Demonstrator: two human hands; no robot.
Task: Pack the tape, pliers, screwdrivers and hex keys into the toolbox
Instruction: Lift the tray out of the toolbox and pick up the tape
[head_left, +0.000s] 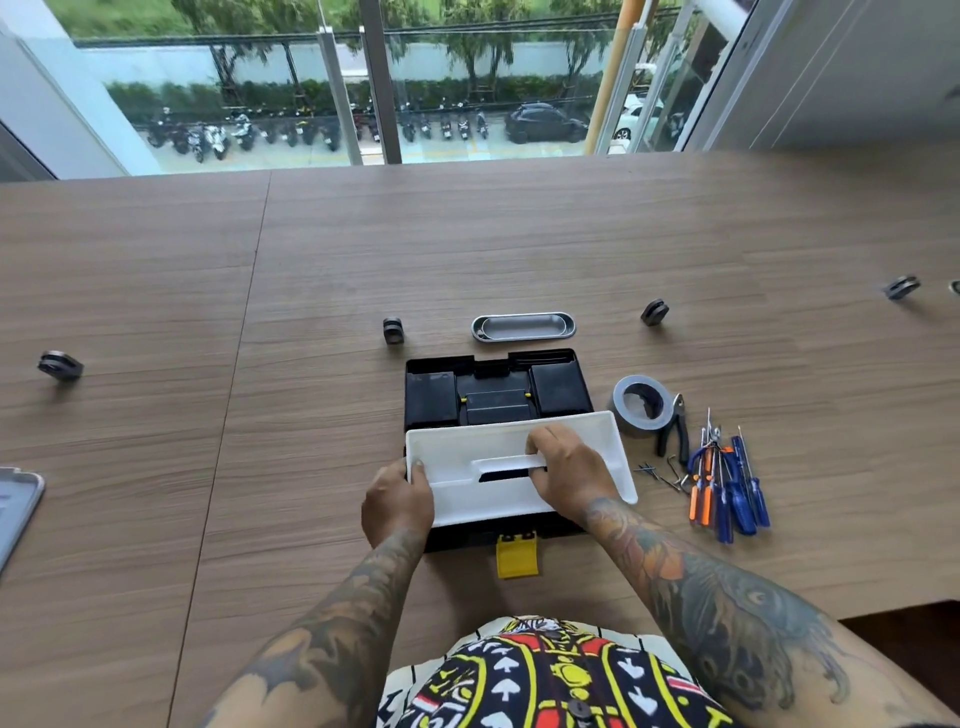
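Observation:
The black toolbox (563, 526) lies open in front of me, its lid (498, 389) folded back flat and a yellow latch (517, 557) hanging at the near side. A white inner tray (483, 441) sits over the box. My left hand (397, 501) grips the tray's left edge. My right hand (566, 470) holds the tray's centre handle. To the right lie a grey tape roll (641, 406), black-handled pliers (675, 431), blue-handled pliers (701, 457), several blue and orange screwdrivers (732, 493) and small hex keys (662, 473).
A metal oval dish (523, 326) lies just beyond the lid. Small black round fittings (393, 331) (654, 312) (60, 365) (902, 287) stand about the wooden table (311, 291). A grey device corner (15, 506) shows at the left edge. Glass windows are behind the far edge.

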